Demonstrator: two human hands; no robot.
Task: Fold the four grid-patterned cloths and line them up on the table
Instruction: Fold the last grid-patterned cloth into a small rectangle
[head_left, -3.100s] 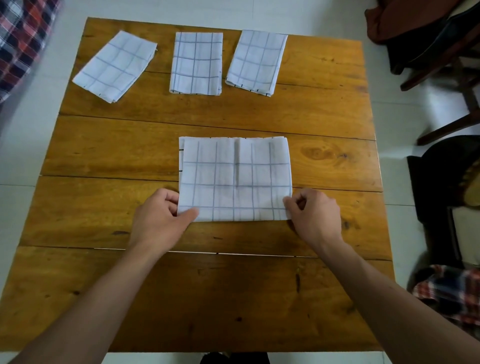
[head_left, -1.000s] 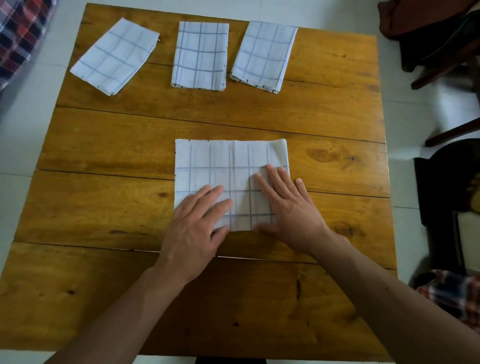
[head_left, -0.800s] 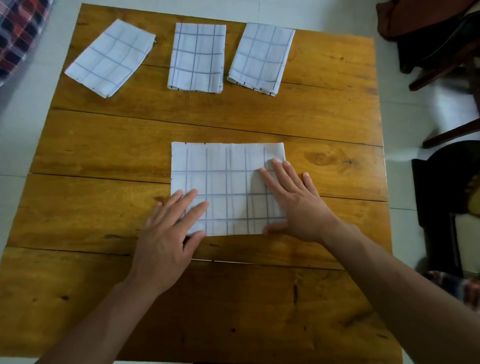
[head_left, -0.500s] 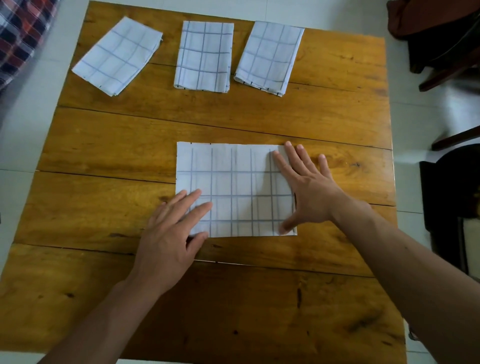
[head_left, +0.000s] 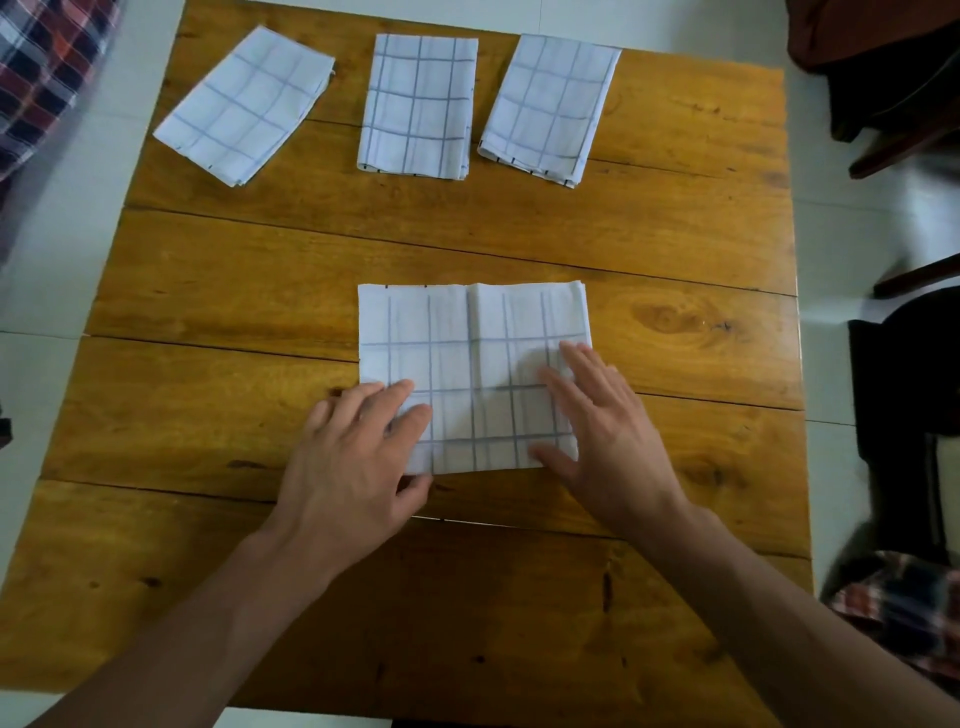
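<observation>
Near the middle of the desk (head_left: 208, 415), the left hand (head_left: 353, 467) and right hand (head_left: 602, 441) lie flat, fingers straight, pressing the fourth cloth (head_left: 472, 364), which looks only part-folded and wider than the rest. Along the far edge, three folded cloths (head_left: 418, 104) lie finished, the one toward the far left corner askew, so one fold and the lining-up seem left.

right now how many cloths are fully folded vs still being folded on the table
Narrow folded cloths along the far edge: 3 (left cloth, middle cloth, right cloth)
Wider cloth still being folded, under both hands: 1
Total: 4
</observation>
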